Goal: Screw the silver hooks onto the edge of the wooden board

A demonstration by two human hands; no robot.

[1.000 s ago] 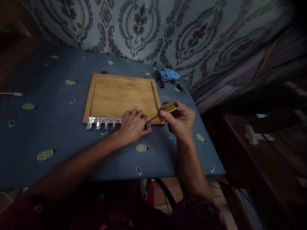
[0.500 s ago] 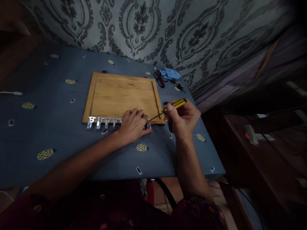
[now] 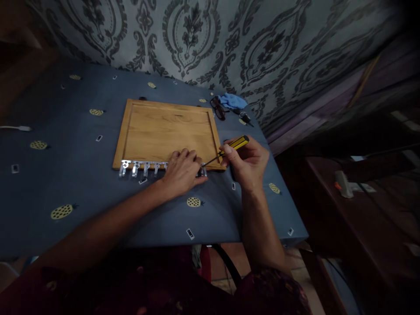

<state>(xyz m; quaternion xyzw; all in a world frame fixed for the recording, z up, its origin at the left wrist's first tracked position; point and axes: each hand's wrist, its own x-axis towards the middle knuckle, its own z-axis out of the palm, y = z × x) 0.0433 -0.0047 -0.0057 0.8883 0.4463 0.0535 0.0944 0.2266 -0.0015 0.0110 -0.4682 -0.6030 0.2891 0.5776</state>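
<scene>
A wooden board (image 3: 170,129) with a raised frame lies flat on the table. Along its near edge runs a metal hook rail (image 3: 136,168) with several silver hooks. My left hand (image 3: 182,170) rests over the right part of the rail, fingers bent on the board and thumb along the near edge, hiding some hooks. In my right hand (image 3: 251,162) is a screwdriver (image 3: 234,146) with a yellow and black handle, gripped between thumb and fingers. Its shaft slants down left, and the tip is at the rail's right end beside my left hand. Whether a screw sits under it I cannot make out.
Sunglasses (image 3: 218,109), a blue cloth (image 3: 232,101) and a small dark item (image 3: 245,118) lie beyond the board at the right. A white cable end (image 3: 24,128) lies at far left. The table's cloth (image 3: 98,188) has a pineapple print; a patterned curtain (image 3: 190,35) hangs behind.
My right hand and the screwdriver have shifted slightly left, with the tip staying near the rail's right end. My left hand and the board have not moved.
</scene>
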